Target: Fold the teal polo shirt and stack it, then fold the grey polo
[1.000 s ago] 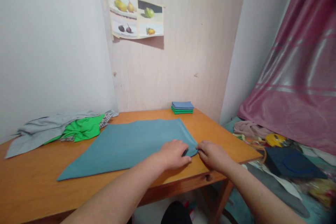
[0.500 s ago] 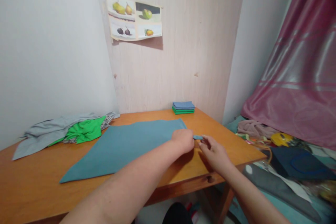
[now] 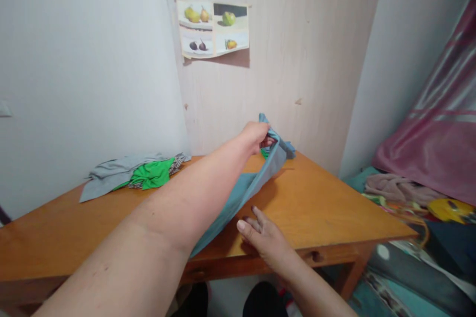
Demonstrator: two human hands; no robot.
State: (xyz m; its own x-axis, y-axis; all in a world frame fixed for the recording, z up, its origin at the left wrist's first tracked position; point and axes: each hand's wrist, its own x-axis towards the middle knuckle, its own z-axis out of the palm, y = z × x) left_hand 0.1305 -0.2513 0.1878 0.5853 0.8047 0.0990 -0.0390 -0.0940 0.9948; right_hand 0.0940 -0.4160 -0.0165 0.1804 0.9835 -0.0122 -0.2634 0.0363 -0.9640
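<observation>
A blue-grey cloth (image 3: 273, 161) is lifted off the table in a slanting fold, its lower end trailing toward the front edge. My left hand (image 3: 256, 136) is closed on the cloth's raised upper part, above the far side of the table. My left forearm covers much of the cloth's lower portion. Low over the front of the table, my right hand (image 3: 264, 237) holds nothing, its thumb and fingers apart, just right of the cloth's lower end. Behind the raised cloth, a folded stack of blue and green cloths (image 3: 265, 152) is mostly hidden.
A wooden table (image 3: 320, 208) stands against the wall. At its back left lie a crumpled grey cloth (image 3: 107, 173) and a green cloth (image 3: 152, 174). A fruit picture sheet (image 3: 213, 29) hangs on the wall. Right of the table are a pink curtain (image 3: 427, 143) and assorted items.
The cloth lay spread flat with both hands at its right edge. My left hand has raised it up and away, folding it; my right hand has let go and moved nearer. The view has shifted left.
</observation>
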